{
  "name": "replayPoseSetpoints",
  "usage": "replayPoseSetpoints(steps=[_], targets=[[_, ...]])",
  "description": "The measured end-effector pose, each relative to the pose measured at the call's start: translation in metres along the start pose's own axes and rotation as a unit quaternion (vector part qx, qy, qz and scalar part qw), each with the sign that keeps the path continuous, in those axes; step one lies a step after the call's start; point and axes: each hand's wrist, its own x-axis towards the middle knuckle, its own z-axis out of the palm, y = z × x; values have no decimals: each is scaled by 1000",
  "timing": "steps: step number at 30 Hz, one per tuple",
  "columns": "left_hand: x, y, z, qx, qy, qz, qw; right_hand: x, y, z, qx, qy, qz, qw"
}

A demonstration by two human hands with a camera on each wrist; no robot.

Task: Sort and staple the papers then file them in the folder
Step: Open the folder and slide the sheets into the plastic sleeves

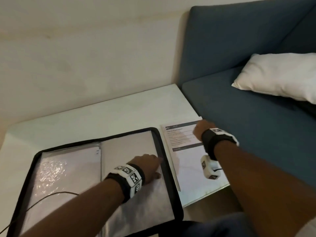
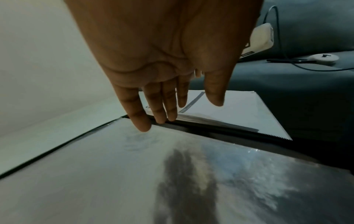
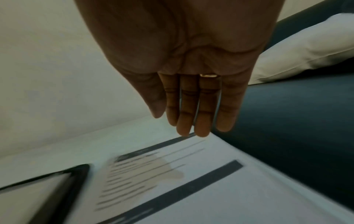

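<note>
A black zip folder [image 1: 159,139] lies open on the white table, its clear plastic sleeves [image 1: 54,170] facing up. My left hand [image 1: 147,164] hovers over the right sleeve page [image 2: 134,174] with straight fingers [image 2: 142,121], the tips close to the folder's right rim [image 2: 220,131]. A stack of printed papers [image 1: 186,161] lies just right of the folder. My right hand [image 1: 201,129] reaches over the stack's far right corner, fingers [image 3: 201,119] straight and holding nothing; the tips hang just above the paper [image 3: 191,189]. No stapler shows.
The table [image 1: 102,113] stands against a pale wall. A blue sofa [image 1: 248,100] with a white pillow [image 1: 277,77] adjoins the table's right edge. A thin cable [image 1: 42,200] crosses the folder's left page. The papers reach the table's right edge.
</note>
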Motion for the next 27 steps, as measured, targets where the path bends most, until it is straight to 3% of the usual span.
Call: replayPoseSetpoints(steps=[4, 8, 15, 27], targets=[[31, 33, 26, 18, 43, 55, 997, 25, 61, 11, -40, -27, 56, 997], [50, 57, 56, 7, 39, 6, 999, 28, 94, 38, -33, -67, 92, 993], [58, 74, 63, -19, 53, -26, 998, 24, 85, 59, -10, 1, 124, 992], [61, 87, 66, 3, 13, -23, 1000, 20, 88, 55, 152, 29, 168, 974]])
